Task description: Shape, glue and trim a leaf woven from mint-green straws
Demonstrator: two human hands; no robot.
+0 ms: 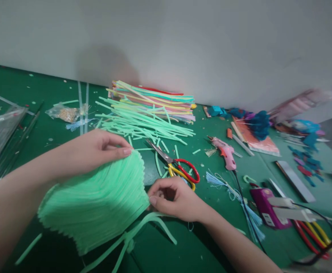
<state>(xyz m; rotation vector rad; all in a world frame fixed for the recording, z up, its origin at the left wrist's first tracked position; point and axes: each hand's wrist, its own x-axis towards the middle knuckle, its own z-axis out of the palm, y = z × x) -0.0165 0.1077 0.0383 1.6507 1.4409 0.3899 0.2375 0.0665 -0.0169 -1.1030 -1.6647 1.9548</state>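
Observation:
A mint-green panel of pipe cleaners (97,201), laid side by side with jagged edges, is held up over the table. My left hand (106,149) pinches its upper corner between thumb and fingers. At the panel's right corner, my right hand (173,199) has thumb and fingertips closed on the edge. Loose green pipe cleaners (151,218), knotted together, hang below that corner. Scissors (183,167) with one red and one yellow handle lie just beyond my right hand, blades partly apart. Past them spreads a pile of green pipe cleaners (143,121).
Multicoloured pipe cleaners (166,98) are stacked against the wall. On the right lie a pink glue gun (225,151) with a black cord, blue tassels (251,212), a purple box (268,208) and more red-and-yellow handles (310,235). A bag of beads (65,113) and plastic packets (6,132) are leftward.

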